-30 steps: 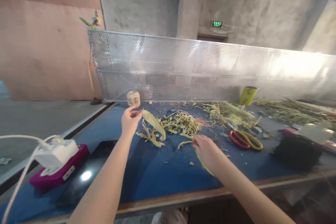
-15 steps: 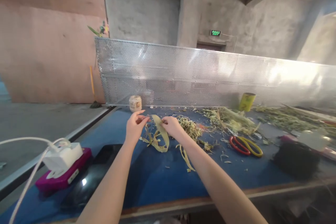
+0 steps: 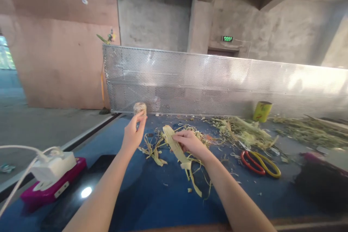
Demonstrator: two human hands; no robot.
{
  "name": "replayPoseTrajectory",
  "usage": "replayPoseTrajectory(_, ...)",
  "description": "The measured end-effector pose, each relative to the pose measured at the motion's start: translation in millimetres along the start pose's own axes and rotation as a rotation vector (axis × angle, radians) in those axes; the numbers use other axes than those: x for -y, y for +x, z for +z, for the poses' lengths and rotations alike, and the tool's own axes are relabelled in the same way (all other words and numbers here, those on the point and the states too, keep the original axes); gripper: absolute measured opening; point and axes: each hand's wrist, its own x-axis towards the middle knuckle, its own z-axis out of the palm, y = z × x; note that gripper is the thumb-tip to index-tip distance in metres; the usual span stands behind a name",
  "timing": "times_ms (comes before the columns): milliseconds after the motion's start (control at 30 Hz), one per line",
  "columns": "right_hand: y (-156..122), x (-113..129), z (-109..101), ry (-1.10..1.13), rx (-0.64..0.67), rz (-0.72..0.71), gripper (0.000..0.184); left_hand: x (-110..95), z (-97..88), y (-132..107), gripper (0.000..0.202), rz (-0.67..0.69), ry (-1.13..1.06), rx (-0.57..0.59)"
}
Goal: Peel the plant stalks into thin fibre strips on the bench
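Note:
My right hand [image 3: 191,143] pinches a flat, pale yellow-green dried leaf strip [image 3: 175,144] between thumb and fingers. The strip's lower end hangs towards the blue tabletop, with thin curled shreds below. My left hand [image 3: 133,132] is raised to the left with thumb and fingers apart, and nothing shows between them. Its fingertips overlap a small light-coloured jar [image 3: 139,106] behind; I cannot tell whether they touch it. Between the hands, a loose tangle of dried strips [image 3: 155,152] lies on the table.
Red-and-yellow-handled scissors [image 3: 259,164] lie at the right. Behind them are a heap of dried plant scraps [image 3: 244,130] and a yellow-green can [image 3: 262,111]. A black phone-like slab [image 3: 78,188] and a magenta power strip [image 3: 57,188] with white plugs sit left. Perforated metal panel [image 3: 174,79] borders the back.
My left hand has come away from the strip, moving left towards the jar. My right hand has moved right and slightly down with the strip, which now hangs straighter. The view has shifted slightly.

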Motion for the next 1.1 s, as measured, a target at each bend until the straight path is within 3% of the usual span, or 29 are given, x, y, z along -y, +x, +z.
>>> replayPoseTrajectory(67, -4, -2, 1, 0.03, 0.013, 0.018, 0.022, -18, -0.7, -4, 0.044, 0.036, -0.09, 0.226)
replayPoseTrajectory(133, -7, -1, 1, 0.057, 0.047, 0.041, 0.024, -33, 2.8, -9, 0.047, 0.056, -0.08, 0.345)
replayPoseTrajectory(333, -10, -3, 0, 0.092, 0.089, 0.028, 0.026, -46, 14.9, -25, 0.02, 0.182, 0.035, 0.418)
replayPoseTrajectory(467, -5, -11, 2, 0.064, 0.107, 0.031, 0.029, -49, 15.0, -35, 0.039, 0.322, 0.104, 0.388)
replayPoseTrajectory(633, -2, -15, 1, 0.156, 0.115, -0.006, 0.032, -53, 13.7, -40, 0.047, 0.4, 0.11, 0.454)
replayPoseTrajectory(900, -3, -16, -2, -0.014, 0.125, -0.098, 0.036, -57, 15.0, -41, 0.057, 0.191, 0.023, 0.434)
replayPoseTrajectory(1100, -4, -16, -8, -0.38, 0.096, -0.335, 0.03, -53, 9.7, -33, 0.062, -0.106, -0.192, 0.547)
